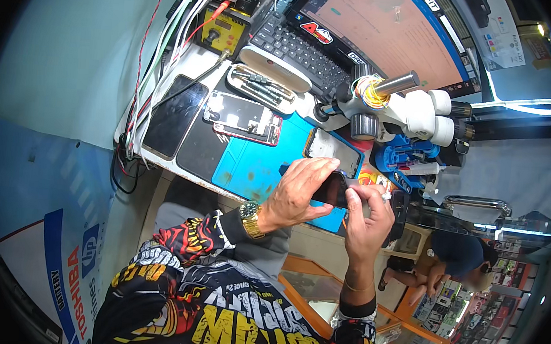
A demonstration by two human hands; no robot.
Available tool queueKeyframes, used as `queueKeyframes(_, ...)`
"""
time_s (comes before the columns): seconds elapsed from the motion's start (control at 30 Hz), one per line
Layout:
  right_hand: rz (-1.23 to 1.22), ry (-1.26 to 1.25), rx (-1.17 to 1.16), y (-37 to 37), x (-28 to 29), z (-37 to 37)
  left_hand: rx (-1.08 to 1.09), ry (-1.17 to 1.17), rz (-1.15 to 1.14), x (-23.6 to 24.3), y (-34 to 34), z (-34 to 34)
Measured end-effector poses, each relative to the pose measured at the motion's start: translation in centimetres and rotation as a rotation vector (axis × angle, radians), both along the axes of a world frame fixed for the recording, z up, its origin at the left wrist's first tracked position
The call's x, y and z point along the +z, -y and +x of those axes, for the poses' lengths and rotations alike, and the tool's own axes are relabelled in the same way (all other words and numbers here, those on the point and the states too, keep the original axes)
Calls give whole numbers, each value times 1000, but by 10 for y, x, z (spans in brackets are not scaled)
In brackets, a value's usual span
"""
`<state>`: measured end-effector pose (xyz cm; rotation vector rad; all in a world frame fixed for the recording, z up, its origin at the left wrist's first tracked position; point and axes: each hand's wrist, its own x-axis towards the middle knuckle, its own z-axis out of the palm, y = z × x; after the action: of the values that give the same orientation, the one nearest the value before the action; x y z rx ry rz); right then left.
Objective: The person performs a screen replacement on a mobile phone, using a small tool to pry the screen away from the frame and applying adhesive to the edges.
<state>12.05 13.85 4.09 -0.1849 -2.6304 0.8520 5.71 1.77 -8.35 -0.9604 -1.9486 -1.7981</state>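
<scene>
Between my two hands is a dark smartphone [333, 190], its glossy face partly covered by my fingers. My left hand [298, 196], with a gold watch [251, 219] on the wrist, is closed round the phone's left side. On the other side my right hand [369, 220] grips the right end, thumb laid on it. Below the phone lies a blue work mat [241, 166]. An opened phone with a red frame [269, 130] sits at the mat's far left. Just beyond my hands rests a dark phone frame [347, 153].
A microscope [388, 113] stands beyond my hands, beside a blue holder [388, 157] with syringes. A screwdriver case [262, 88], keyboard [296, 52] and monitor [388, 26] are behind. Dark phones [176, 117] lie left, near cables. At right a person [451, 258] bends near shelves.
</scene>
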Motion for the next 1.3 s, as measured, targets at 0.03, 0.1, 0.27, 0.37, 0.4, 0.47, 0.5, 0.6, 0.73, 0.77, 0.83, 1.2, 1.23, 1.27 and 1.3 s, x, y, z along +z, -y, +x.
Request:
queueKeyframes(0.03, 0, 0, -1, 0, 0, 0, 1, -1, 3, 0, 0, 0)
queueKeyframes(0.1, 9, -10, 9, -1, -2, 0, 5, -8, 5, -1, -1, 0)
queueKeyframes(0.27, 18, -1, 8, -1, -1, 1, -14, -36, 7, -4, -1, 2)
queueKeyframes(0.37, 14, 8, 23, 0, 0, 2, -1, -36, 7, -5, -1, 4)
queueKeyframes(0.4, 22, 7, 40, 0, 0, 2, 4, -44, 13, -6, -2, 5)
queueKeyframes(0.47, 37, 6, 50, 1, 3, 2, 9, -52, 19, -8, -2, 6)
queueKeyframes(0.5, 52, 5, 62, 2, 4, 2, 7, -65, 23, -9, -2, 6)
queueKeyframes(0.6, 134, 15, 97, 3, 10, 4, 4, -85, 25, -8, -2, 10)
queueKeyframes(0.73, 146, 45, 99, 4, 18, 6, 10, -107, 19, -11, -3, 13)
queueKeyframes(0.77, 163, 72, 121, 4, 23, 6, 8, -105, 18, -12, -4, 14)
queueKeyframes(0.83, 182, 106, 138, 2, 29, 9, 10, -148, 12, -14, -6, 16)
queueKeyframes(1.2, 319, 129, 233, -3, 34, 24, 82, -227, 32, -21, -14, 29)
queueKeyframes(1.23, 316, 128, 232, -3, 34, 24, 83, -241, 19, -21, -13, 28)
queueKeyframes(1.27, 330, 136, 246, -3, 35, 23, 81, -241, 17, -22, -13, 28)
queueKeyframes(1.3, 344, 144, 260, -3, 36, 23, 85, -243, 19, -21, -14, 28)
